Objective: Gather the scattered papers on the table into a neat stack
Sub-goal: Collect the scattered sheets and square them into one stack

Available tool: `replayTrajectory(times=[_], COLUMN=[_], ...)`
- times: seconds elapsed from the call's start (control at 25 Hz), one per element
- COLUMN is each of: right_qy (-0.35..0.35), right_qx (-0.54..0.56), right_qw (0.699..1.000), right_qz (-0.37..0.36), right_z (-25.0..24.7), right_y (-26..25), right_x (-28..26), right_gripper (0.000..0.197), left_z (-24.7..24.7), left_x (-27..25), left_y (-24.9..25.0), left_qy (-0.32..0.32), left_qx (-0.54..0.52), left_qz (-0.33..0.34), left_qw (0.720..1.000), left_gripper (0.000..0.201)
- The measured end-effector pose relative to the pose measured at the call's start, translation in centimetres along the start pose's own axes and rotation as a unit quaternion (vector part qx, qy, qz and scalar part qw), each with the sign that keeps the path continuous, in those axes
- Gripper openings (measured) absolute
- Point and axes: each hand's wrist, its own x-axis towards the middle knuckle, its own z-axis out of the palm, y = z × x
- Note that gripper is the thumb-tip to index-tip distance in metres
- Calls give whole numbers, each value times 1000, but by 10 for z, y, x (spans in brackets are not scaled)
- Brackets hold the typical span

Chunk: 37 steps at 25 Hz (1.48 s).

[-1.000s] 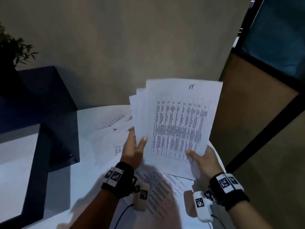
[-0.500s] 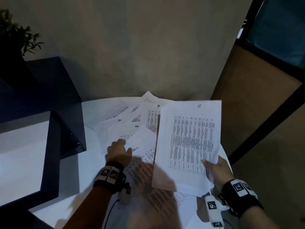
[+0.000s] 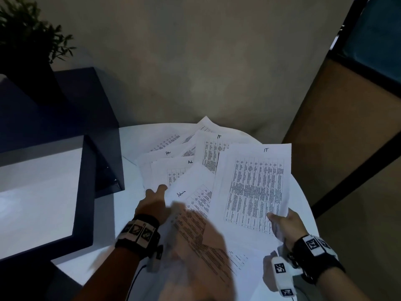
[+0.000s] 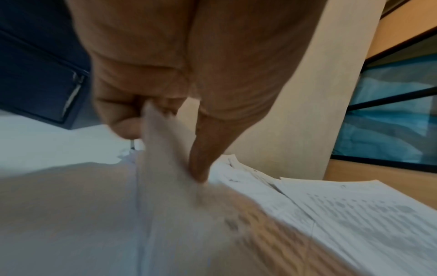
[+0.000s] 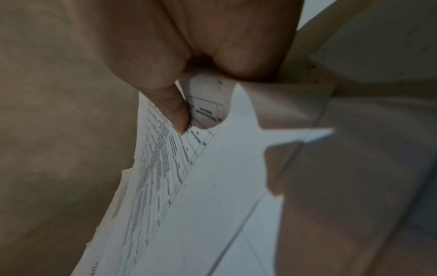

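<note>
Several printed sheets (image 3: pixel 173 168) lie fanned and overlapping on the round white table (image 3: pixel 130 196). My right hand (image 3: pixel 284 222) pinches the lower right corner of a small stack of papers (image 3: pixel 253 187) headed "IT", held just above the table; the right wrist view shows the thumb (image 5: pixel 170 104) pressed on the stack (image 5: pixel 179 186). My left hand (image 3: pixel 155 200) grips the near left edge of a sheet (image 3: pixel 195 196) marked "Admin", lifting it; this sheet (image 4: pixel 165 149) looks blurred between the fingers (image 4: pixel 201 164) in the left wrist view.
A dark box (image 3: pixel 91 135) and a light-topped dark-framed surface (image 3: pixel 36 187) stand at the table's left. A potted plant (image 3: pixel 23 38) sits at the far left. A beige wall (image 3: pixel 195 61) rises behind; a wooden panel (image 3: pixel 347 148) stands to the right.
The right hand lowered the "IT" stack from upright in front of me toward the table. The left hand let go of it, dropped to the scattered sheets and took hold of one.
</note>
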Motion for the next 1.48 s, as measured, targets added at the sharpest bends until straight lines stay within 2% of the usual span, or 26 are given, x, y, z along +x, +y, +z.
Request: replayTrajectory(times=[0.04,0.12,0.2,0.24,0.32,0.36,0.44,0.52,0.56,0.64,0.72,0.8,0.88,1.04,1.16,1.2,1.28,1.4,1.48], right_qy=[2,7,12,12,13,7,-5,-5,0,3,0,-9,-6,4,0,2,5,4,-4], right_qx=[-2,3,18,29,46,48,40,45,52,54,58,59,53,44,37,36,43,51,61], right_qw=[1000,1000,1000,999,999,999,999,999,999,999,998,998,999,999,999,999,999,999,998], right_qz=[0,10,17,19,20,18,15,12,9,7,8,4,2,5,-2,-1,1,-5,-4], right_z=[1,3,4,4,4,5,8,10,9,10,11,12,12,11,12,12,12,12,12], right_y=[3,3,0,0,2,3,4,6,6,6,8,8,6,8,10,9,8,7,5], right_x=[1,0,0,1,4,5,2,2,1,2,1,-2,-4,-3,-4,-4,-5,-8,-10], right_gripper=[22,28,32,28,22,21,13,23,25,30,34,31,28,39,35,34,33,36,32], left_z=[0,-6,-11,-11,-3,3,9,9,12,21,25,25,23,31,38,38,35,27,22], left_x=[0,8,17,17,13,11,12,14,11,1,-10,-13,-16,-39,-46,-45,-40,-23,-19], left_y=[-4,-11,-18,-20,-22,-23,-29,-31,-29,-23,-15,-8,1,11,13,15,19,19,18], left_qy=[2,60,130,135,60,28,63,110,99,11,-17,22,76,107,140,130,101,38,21], left_qx=[-22,-119,-235,-273,-303,-309,-369,-443,-436,-322,-248,-248,-212,-99,-95,-106,-117,-138,-141], left_qz=[5,2,-15,-44,-113,-125,-136,-154,-163,-178,-171,-161,-123,-50,-18,-26,-81,-207,-243], left_qw=[1000,991,963,952,945,943,917,876,880,930,953,955,966,988,985,985,985,968,960], left_gripper=[50,42,44,50,66,69,72,76,79,87,87,67,51,63,61,57,50,58,56])
